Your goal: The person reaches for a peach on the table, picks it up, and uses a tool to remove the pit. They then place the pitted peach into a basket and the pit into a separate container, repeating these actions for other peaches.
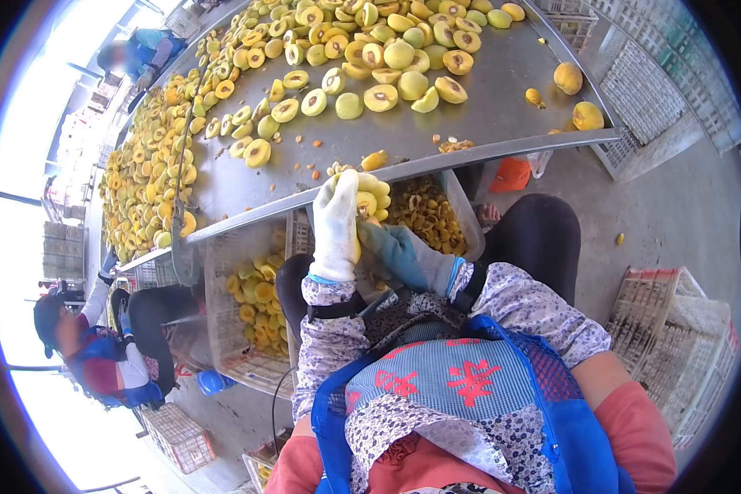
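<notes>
Piece of yellow fruit [365,204] held just before the worktop [502,90]

The left hand [336,229], in a white glove, has its grip curled around the fruit, near the worktop's front edge. The right hand [407,257], in a blue-grey glove, comes up just beside it; its fingertips are partly hidden, so whether that grip is wide or narrow cannot be told.

Many fruit halves [380,97] lie spread over the metal worktop, some with cut faces up, and two large fruits [568,78] sit near its right corner. Below the front edge, a crate [467,216] contains brownish scraps [424,216]; another crate [222,325] contains yellow pieces [259,292]. A co-worker [111,362] sits at the left.
</notes>
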Tool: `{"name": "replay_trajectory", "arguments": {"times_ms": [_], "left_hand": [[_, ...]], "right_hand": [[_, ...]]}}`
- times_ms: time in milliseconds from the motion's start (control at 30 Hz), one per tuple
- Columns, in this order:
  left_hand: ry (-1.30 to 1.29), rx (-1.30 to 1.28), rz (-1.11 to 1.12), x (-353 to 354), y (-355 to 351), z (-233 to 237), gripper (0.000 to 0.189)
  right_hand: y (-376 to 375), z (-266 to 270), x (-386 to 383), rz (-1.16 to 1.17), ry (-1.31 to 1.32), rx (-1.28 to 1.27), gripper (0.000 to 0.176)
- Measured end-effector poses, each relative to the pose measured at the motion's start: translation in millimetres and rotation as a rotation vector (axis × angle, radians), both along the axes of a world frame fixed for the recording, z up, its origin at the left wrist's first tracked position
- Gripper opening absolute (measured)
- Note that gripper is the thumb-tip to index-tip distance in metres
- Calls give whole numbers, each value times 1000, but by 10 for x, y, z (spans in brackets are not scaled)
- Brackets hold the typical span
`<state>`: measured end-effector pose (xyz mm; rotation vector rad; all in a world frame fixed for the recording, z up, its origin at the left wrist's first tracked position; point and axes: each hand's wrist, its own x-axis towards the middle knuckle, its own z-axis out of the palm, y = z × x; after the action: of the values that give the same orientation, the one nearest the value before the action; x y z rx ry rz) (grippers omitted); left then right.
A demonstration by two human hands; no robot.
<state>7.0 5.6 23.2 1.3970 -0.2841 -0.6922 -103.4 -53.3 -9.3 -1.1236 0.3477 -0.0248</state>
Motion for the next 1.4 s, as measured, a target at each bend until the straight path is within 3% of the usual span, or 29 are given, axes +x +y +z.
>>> {"name": "replay_trajectory", "arguments": {"times_ms": [33, 100, 167, 233, 267, 333, 367, 433, 467, 567, 633, 700, 733, 800, 867, 1033, 1100, 1167, 1233, 1267, 1300, 1367, 1400], "left_hand": [[-38, 14, -80, 37, 22, 10, 33], [-74, 32, -158, 130, 76, 1, 35], [-102, 33, -381, 212, 103, -25, 39], [-129, 99, -348, 167, 97, -76, 41], [-40, -30, -313, 153, 126, -109, 39], [283, -346, -141, 39, 75, -123, 34], [281, -347, -140, 91, 61, -147, 34], [525, -553, 121, 214, 30, -184, 30], [340, -514, 89, 270, 88, -125, 20], [147, -274, 366, 334, 481, 171, 26], [-744, 130, 221, 646, 1064, 6, 33], [-266, 390, 333, 1108, 1496, 147, 41], [-270, 395, 337, 1160, 1510, 199, 41], [-836, 940, 528, 1316, 1447, 297, 53], [-730, 548, 513, 1895, 1320, -2, 63], [-670, 647, 275, 2725, 449, -413, 63], [-938, 1100, 246, 2686, 200, -529, 58], [-950, 996, 238, 2518, 93, -459, 49], [-876, 920, 59, 2178, 66, -213, 43], [-815, 732, -39, 2104, 135, -213, 36], [-817, 731, -40, 2018, 182, -216, 36], [-249, 246, -39, 1662, 183, -60, 30], [-249, 246, -43, 1468, 198, 25, 30]], "right_hand": [[-73, 169, -49, 126, 118, 171, 57], [-186, 54, -41, 256, 221, 260, 57], [-216, 49, -60, 384, 325, 349, 57], [-217, 115, -85, 275, 10, -171, 51], [-218, 117, -82, 279, 10, -167, 51], [-240, 128, -59, 518, 222, 434, 49], [-217, 164, -55, 520, 220, 433, 49], [-144, 234, -71, 417, 248, 229, 50], [-140, 237, -65, 423, 246, 226, 50], [-133, 195, -53, 363, 329, 343, 53], [-123, 126, -60, 371, 305, 327, 53], [-133, 189, -15, 370, 322, 301, 53], [-131, 221, -4, 346, 342, 242, 52], [-126, 237, 38, 302, 348, 167, 55], [-84, 165, 97, 241, 309, 138, 51], [-56, -6, 187, 108, 241, 112, 43], [-70, 36, 194, 129, 214, 127, 40], [-60, -12, 228, 130, 210, 109, 37], [-36, -32, 253, 107, 164, 17, 38], [-16, -81, 270, 106, 162, 16, 38], [8, -152, 285, 41, 109, -59, 38], [24, -155, 278, -28, 54, -136, 38], [12, -109, 278, -89, -9, -173, 38]]}}
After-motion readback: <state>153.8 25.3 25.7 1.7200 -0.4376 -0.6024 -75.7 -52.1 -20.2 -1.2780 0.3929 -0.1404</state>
